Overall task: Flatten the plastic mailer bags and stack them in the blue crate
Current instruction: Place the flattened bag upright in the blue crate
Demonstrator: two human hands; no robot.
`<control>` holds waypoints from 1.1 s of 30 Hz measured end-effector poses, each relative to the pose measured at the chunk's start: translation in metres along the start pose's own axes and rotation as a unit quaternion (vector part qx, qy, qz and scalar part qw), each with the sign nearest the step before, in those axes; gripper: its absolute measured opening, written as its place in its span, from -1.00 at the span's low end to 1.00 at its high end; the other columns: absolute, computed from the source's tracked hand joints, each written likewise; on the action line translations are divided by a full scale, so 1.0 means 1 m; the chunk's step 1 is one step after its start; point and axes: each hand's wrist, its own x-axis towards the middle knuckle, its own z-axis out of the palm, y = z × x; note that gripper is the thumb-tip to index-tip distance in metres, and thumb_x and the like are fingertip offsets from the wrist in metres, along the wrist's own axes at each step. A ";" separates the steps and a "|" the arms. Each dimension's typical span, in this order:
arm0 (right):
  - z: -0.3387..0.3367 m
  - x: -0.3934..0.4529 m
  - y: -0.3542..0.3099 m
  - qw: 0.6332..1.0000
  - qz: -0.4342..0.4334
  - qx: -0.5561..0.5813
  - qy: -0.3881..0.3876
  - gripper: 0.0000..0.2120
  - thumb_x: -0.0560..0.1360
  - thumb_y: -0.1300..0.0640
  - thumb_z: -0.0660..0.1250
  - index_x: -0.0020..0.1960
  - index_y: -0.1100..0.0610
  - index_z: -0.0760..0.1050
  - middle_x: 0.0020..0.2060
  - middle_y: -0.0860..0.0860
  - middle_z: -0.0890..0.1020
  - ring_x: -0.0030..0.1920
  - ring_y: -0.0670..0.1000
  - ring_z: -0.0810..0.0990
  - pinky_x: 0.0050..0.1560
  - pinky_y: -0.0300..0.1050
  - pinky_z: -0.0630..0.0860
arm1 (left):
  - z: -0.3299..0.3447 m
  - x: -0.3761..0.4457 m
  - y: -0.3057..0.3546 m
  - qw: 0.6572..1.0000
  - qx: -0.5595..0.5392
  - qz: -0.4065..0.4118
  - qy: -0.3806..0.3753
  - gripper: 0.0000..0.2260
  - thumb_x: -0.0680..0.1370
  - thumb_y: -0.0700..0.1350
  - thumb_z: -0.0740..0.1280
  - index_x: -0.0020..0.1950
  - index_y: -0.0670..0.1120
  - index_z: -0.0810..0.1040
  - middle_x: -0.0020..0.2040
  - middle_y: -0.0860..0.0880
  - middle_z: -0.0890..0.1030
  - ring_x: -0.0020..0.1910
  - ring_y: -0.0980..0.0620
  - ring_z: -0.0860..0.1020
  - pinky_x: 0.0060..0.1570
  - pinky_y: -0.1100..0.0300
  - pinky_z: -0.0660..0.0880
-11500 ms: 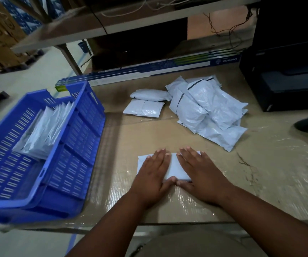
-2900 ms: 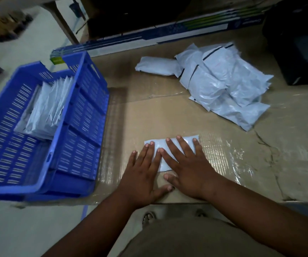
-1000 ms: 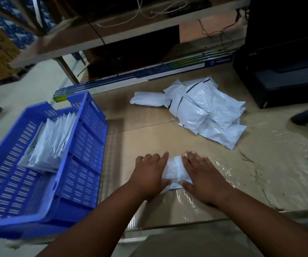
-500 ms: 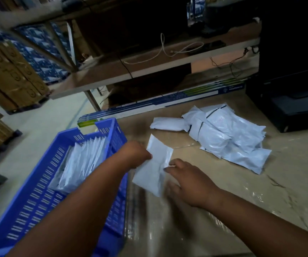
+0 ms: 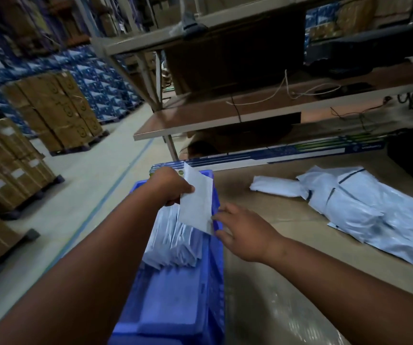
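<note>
The left hand (image 5: 173, 186) pinches a flat white bag (image 5: 196, 201) over the blue crate (image 5: 215, 277), above the stacked bags (image 5: 173, 242). The right hand (image 5: 244, 232), fingers loose, touches its lower corner. More bags (image 5: 364, 210) lie on the desk (image 5: 275, 257) at 3 o'clock.

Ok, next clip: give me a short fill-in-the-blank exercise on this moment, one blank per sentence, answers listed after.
1. The flattened mailer is gripped at its top by the ____ hand.
2. The mailer is held above the crate, whose colour is ____.
3. The mailers already in the crate stand on ____ in a row.
4. The pile of unflattened mailers lies on the table to the ____ of the crate.

Missing words: left; blue; edge; right
</note>
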 end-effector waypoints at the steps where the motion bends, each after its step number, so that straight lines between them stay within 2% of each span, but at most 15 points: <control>1: 0.004 0.001 -0.002 1.000 0.005 0.005 0.000 -0.63 0.63 -0.12 0.27 0.40 -0.07 0.50 0.28 -0.10 0.46 0.24 0.01 0.52 0.22 0.04 0.54 | -0.003 0.004 -0.007 1.000 -0.009 -0.002 0.006 -0.68 0.50 -0.06 0.60 -0.08 -0.27 0.57 -0.32 -0.18 0.64 -0.70 0.06 0.48 -0.62 0.29 0.35; 4: 0.014 0.004 -0.010 1.000 0.024 0.012 -0.001 -0.61 0.66 -0.17 0.23 0.44 -0.08 0.48 0.38 -0.10 0.42 0.34 0.01 0.47 0.33 0.02 0.49 | -0.004 0.021 -0.025 0.999 -0.031 -0.016 0.002 -0.68 0.49 -0.10 0.61 -0.06 -0.26 0.55 -0.28 -0.19 0.63 -0.59 0.01 0.54 -0.62 0.29 0.37; 10: 0.029 0.013 -0.017 0.998 0.054 0.029 0.017 -0.61 0.67 -0.19 0.17 0.40 -0.06 0.48 0.33 -0.10 0.44 0.31 0.01 0.50 0.30 0.04 0.50 | 0.022 0.053 -0.049 0.998 -0.039 -0.022 -0.037 -0.71 0.50 -0.16 0.59 -0.06 -0.26 0.52 -0.27 -0.21 0.61 -0.43 -0.09 0.61 -0.61 0.29 0.37; 16: 0.045 0.015 -0.025 0.997 0.070 0.018 0.032 -0.59 0.66 -0.15 0.16 0.45 -0.04 0.44 0.35 -0.08 0.41 0.25 0.04 0.53 0.21 0.07 0.54 | 0.067 0.080 -0.046 0.996 0.048 0.003 -0.069 -0.75 0.47 -0.09 0.60 -0.15 -0.21 0.61 -0.44 -0.15 0.64 -0.50 -0.07 0.64 -0.51 0.18 0.53; 17: 0.047 0.015 -0.026 0.996 0.074 0.017 0.036 -0.60 0.66 -0.14 0.15 0.43 -0.03 0.44 0.34 -0.08 0.40 0.24 0.04 0.53 0.20 0.07 0.55 | 0.075 0.085 -0.045 0.995 0.072 0.011 -0.071 -0.76 0.45 -0.05 0.60 -0.13 -0.19 0.64 -0.40 -0.13 0.68 -0.45 -0.06 0.67 -0.40 0.14 0.62; 19: 0.051 0.015 -0.028 0.996 0.080 0.013 0.042 -0.59 0.65 -0.15 0.11 0.42 -0.04 0.44 0.35 -0.08 0.41 0.22 0.04 0.55 0.17 0.08 0.56 | 0.092 0.098 -0.047 0.987 0.142 0.036 -0.068 -0.72 0.42 0.02 0.55 -0.04 -0.16 0.68 -0.14 -0.13 0.75 -0.16 -0.08 0.74 -0.07 0.05 0.70; 21: 0.053 0.015 -0.028 0.995 0.085 0.014 0.046 -0.58 0.65 -0.14 0.09 0.45 -0.06 0.42 0.36 -0.09 0.40 0.20 0.05 0.56 0.15 0.08 0.57 | 0.117 0.124 -0.054 0.979 0.192 0.046 -0.054 -0.66 0.42 0.08 0.45 0.10 -0.08 0.65 0.16 -0.14 0.70 0.13 -0.16 0.67 0.10 0.03 0.61; 23: 0.055 0.013 -0.029 0.995 0.085 0.017 0.051 -0.58 0.68 -0.12 0.10 0.49 -0.06 0.40 0.37 -0.09 0.40 0.17 0.06 0.57 0.13 0.08 0.57 | 0.130 0.128 -0.058 0.980 0.189 0.045 -0.036 -0.58 0.48 0.08 0.33 0.28 -0.03 0.63 0.32 -0.15 0.62 0.30 -0.21 0.59 0.18 -0.08 0.51; 25: 0.056 0.012 -0.030 0.995 0.082 0.017 0.060 -0.60 0.69 -0.08 0.13 0.49 -0.03 0.40 0.36 -0.09 0.40 0.17 0.06 0.56 0.11 0.08 0.57 | 0.132 0.118 -0.060 0.983 0.172 0.059 -0.023 -0.60 0.57 0.02 0.25 0.35 -0.05 0.61 0.36 -0.15 0.61 0.34 -0.21 0.57 0.32 -0.14 0.47; 29: 0.058 0.014 -0.029 0.994 0.080 0.020 0.067 -0.61 0.69 -0.07 0.13 0.47 0.00 0.42 0.33 -0.09 0.42 0.17 0.04 0.55 0.10 0.07 0.57 | 0.132 0.102 -0.063 0.986 0.148 0.077 -0.001 -0.65 0.53 -0.03 0.29 0.27 -0.06 0.62 0.25 -0.11 0.65 0.22 -0.18 0.63 0.17 -0.09 0.60; 33: 0.055 0.013 -0.027 0.995 0.075 0.019 0.067 -0.59 0.70 -0.13 0.13 0.49 -0.03 0.41 0.34 -0.12 0.41 0.20 0.01 0.55 0.14 0.00 0.54 | 0.132 0.092 -0.060 0.983 0.159 0.092 0.000 -0.62 0.55 -0.06 0.33 0.36 -0.07 0.56 0.34 -0.11 0.60 0.35 -0.15 0.55 0.27 -0.03 0.50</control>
